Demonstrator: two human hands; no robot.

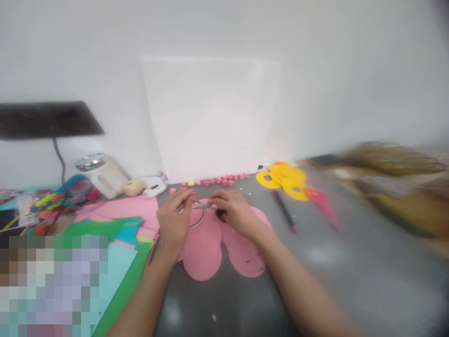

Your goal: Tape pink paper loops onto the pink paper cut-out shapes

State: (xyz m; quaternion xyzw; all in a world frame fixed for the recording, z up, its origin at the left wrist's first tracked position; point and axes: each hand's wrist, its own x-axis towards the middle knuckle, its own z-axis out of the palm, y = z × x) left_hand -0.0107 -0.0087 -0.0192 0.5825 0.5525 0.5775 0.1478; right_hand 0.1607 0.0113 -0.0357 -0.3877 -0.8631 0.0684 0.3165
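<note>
Pink rounded paper shapes (203, 257) lie overlapping on the dark grey table. Above them my left hand (175, 220) has its fingers bent, thumb and forefinger together at a small, thin greyish item (201, 205). A thin dark ring or cord (201, 220) curves beneath that hand. My right hand (235, 210) comes in from the other side, its fingertips closed at the right end of the same small item. Blur hides what exactly the item is.
Small pink pieces (228, 179) line the wall. Right: yellow paper rings (287, 178), a dark pen (286, 213), pink scissors (324, 206), a brownish bag (396, 187). Left: green paper (129, 281), a white device (105, 178), a white mouse-like object (155, 188), colourful craft items (49, 203).
</note>
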